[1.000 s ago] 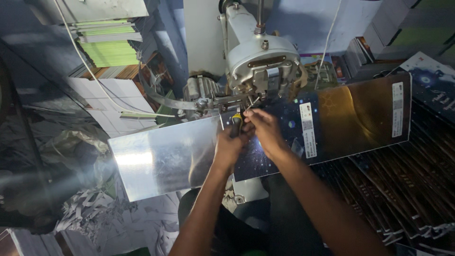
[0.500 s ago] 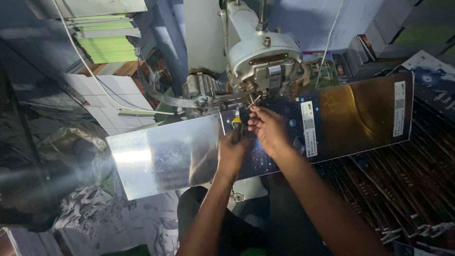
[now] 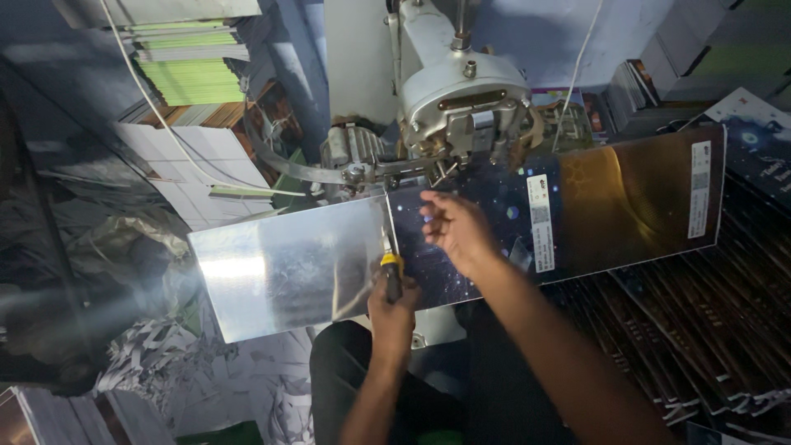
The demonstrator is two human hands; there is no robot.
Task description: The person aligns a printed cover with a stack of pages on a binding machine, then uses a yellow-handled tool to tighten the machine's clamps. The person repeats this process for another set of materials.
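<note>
My left hand [image 3: 394, 305] grips a screwdriver [image 3: 390, 272] with a yellow and black handle, its shaft pointing up along the fold of a glossy book cover [image 3: 461, 239]. That cover lies spread under the head of a grey stitching machine [image 3: 461, 99]; its left half shines silver and its right half is dark blue with brown. My right hand [image 3: 458, 231] hovers over the dark half just below the machine head, fingers loosely curled and holding nothing that I can see.
Stacks of green and white paper [image 3: 194, 74] stand at the back left. Paper scraps [image 3: 165, 371] lie on the floor to the left. Dark printed covers [image 3: 709, 330] are piled on the right. A white cable [image 3: 165, 140] hangs across the left side.
Both hands have drawn back from the machine head toward me. The screwdriver has come down from the stitching point to the cover's fold, and the right hand has let go.
</note>
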